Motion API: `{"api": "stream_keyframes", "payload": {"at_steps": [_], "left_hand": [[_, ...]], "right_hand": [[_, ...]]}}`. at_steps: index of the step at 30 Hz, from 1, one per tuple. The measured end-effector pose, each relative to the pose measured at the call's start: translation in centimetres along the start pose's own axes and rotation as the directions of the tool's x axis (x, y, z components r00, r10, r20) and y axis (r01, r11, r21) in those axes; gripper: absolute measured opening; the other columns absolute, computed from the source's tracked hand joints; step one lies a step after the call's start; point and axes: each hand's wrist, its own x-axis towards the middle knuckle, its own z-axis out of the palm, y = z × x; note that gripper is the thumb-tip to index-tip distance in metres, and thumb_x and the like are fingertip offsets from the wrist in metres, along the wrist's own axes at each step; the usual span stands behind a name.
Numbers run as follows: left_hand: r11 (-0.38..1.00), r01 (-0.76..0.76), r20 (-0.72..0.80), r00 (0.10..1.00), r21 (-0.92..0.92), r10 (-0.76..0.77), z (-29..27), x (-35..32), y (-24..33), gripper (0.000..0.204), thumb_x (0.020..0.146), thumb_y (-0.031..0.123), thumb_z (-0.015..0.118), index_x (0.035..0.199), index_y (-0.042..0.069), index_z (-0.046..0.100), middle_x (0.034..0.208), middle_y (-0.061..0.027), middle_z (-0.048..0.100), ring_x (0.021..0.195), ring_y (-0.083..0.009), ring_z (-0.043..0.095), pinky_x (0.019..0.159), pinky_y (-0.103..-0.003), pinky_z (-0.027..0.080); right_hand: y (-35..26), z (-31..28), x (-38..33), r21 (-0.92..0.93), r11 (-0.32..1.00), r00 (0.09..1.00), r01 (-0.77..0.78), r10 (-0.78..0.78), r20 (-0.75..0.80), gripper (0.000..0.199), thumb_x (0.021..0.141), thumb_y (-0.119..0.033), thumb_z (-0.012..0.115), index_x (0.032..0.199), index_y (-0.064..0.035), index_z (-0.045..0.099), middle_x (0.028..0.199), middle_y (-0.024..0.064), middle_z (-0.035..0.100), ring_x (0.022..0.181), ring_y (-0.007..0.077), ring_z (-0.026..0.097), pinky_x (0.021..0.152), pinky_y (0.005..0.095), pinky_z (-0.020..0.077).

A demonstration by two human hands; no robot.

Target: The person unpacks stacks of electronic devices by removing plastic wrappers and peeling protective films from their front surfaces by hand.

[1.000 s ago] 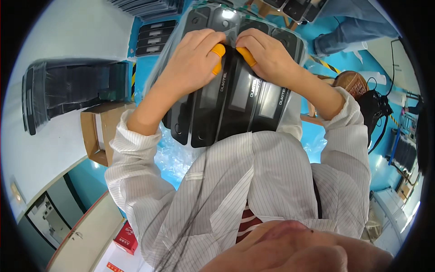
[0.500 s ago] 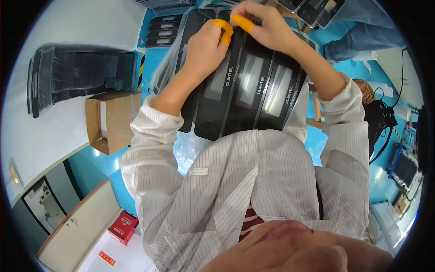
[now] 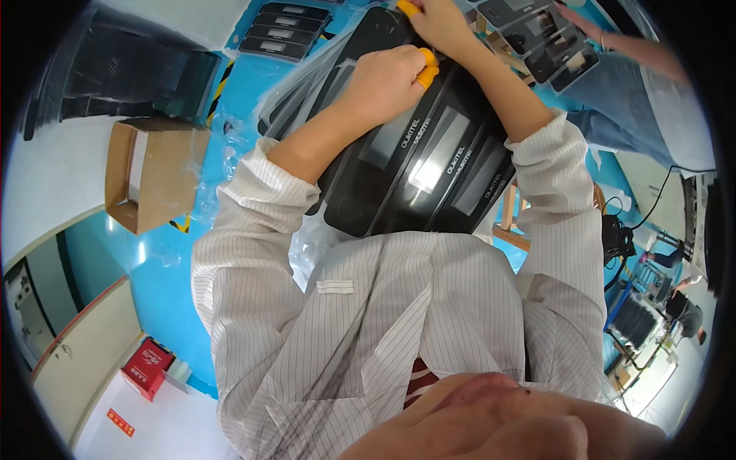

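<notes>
Several glossy black panels [image 3: 368, 205], each with a pale rectangular window and light lettering, overlap in a row in front of my body. My left hand [image 3: 387, 83] rests over their far part, its fingers curled and closed, with orange-yellow finger covers on thumb and forefinger. Whatever may be pinched there is hidden. Farther off, at the top edge of the picture, is my right hand [image 3: 443, 29], with one orange-yellow covered digit showing; the other fingers are cut off or hidden. Clear plastic wrap [image 3: 295, 92] lies along the left side of the panels.
On the left are an open cardboard box [image 3: 157, 172] and a wrapped dark stack [image 3: 115, 69]. More black panels [image 3: 284, 31] lie at the far left. At the far right, another person's arm [image 3: 629, 50] reaches beside further panels [image 3: 537, 34]. A wooden frame [image 3: 510, 218] stands to the right.
My right hand has moved farther away, up to the picture's edge. My left hand has shifted right and nearer, and the hands are wider apart. The other person's arm has come into view.
</notes>
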Motion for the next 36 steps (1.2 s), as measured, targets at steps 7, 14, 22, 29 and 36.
{"api": "stream_keyframes", "payload": {"at_steps": [7, 14, 22, 29, 36], "left_hand": [[1.000, -0.013, 0.004, 1.000, 0.018, 0.013, 0.3, 0.0, 0.0, 0.015, 0.082, 0.014, 0.065, 0.096, 0.008, 0.066, 0.081, -0.0082, 0.063, 0.071, -0.0287, 0.063, 0.064, -0.039, 0.050], [0.999, -0.019, 0.022, 1.000, 0.038, 0.019, -0.2, -0.1, 0.2, 0.015, 0.082, 0.012, 0.063, 0.094, 0.005, 0.065, 0.094, -0.0119, 0.063, 0.087, -0.0278, 0.063, 0.073, -0.037, 0.051], [0.972, 0.181, -0.073, 0.978, -0.151, -0.194, 0.3, 0.6, 1.0, 0.021, 0.079, 0.013, 0.067, 0.094, 0.000, 0.061, 0.090, -0.0153, 0.063, 0.084, -0.0331, 0.063, 0.074, -0.041, 0.051], [0.993, -0.043, -0.173, 0.985, -0.107, 0.024, 0.6, 0.5, 0.9, 0.021, 0.078, 0.012, 0.071, 0.093, 0.001, 0.062, 0.087, -0.0101, 0.062, 0.075, -0.0292, 0.064, 0.067, -0.036, 0.051], [0.980, -0.168, -0.084, 0.981, 0.103, 0.177, 0.8, 0.7, 0.9, 0.015, 0.079, 0.009, 0.069, 0.092, 0.002, 0.067, 0.090, -0.0084, 0.061, 0.073, -0.0283, 0.063, 0.065, -0.034, 0.051]], "right_hand": [[-1.4, -1.5, 0.0, -0.079, 0.997, 0.980, 0.024, -0.008, 0.197, 0.016, 0.087, -0.015, 0.063, 0.083, -0.0012, 0.057, 0.082, 0.0186, 0.058, 0.079, 0.0356, 0.056, 0.071, 0.0408, 0.0444], [2.4, 0.5, 0.6, -0.325, 0.933, 0.984, 0.156, -0.119, 0.133, 0.022, 0.090, -0.020, 0.057, 0.083, 0.0013, 0.058, 0.084, 0.0232, 0.059, 0.079, 0.0423, 0.056, 0.070, 0.0460, 0.0463], [-1.3, -5.9, -2.9, 0.166, 0.927, 0.941, -0.336, 0.324, 0.097, 0.011, 0.089, -0.009, 0.064, 0.094, 0.0009, 0.060, 0.084, 0.0110, 0.061, 0.075, 0.0197, 0.059, 0.068, 0.0306, 0.0480], [-4.1, -8.1, -9.1, 0.545, 0.714, 0.898, -0.440, 0.356, 0.259, 0.013, 0.089, -0.003, 0.065, 0.101, 0.0003, 0.063, 0.099, 0.0054, 0.068, 0.090, 0.0104, 0.064, 0.083, 0.0217, 0.0492], [-3.4, -8.0, -4.8, 0.282, 0.925, 0.954, -0.254, 0.287, -0.082, 0.012, 0.085, -0.008, 0.067, 0.084, 0.0023, 0.061, 0.068, 0.0122, 0.053, 0.062, 0.0227, 0.054, 0.059, 0.0337, 0.0458]]}}
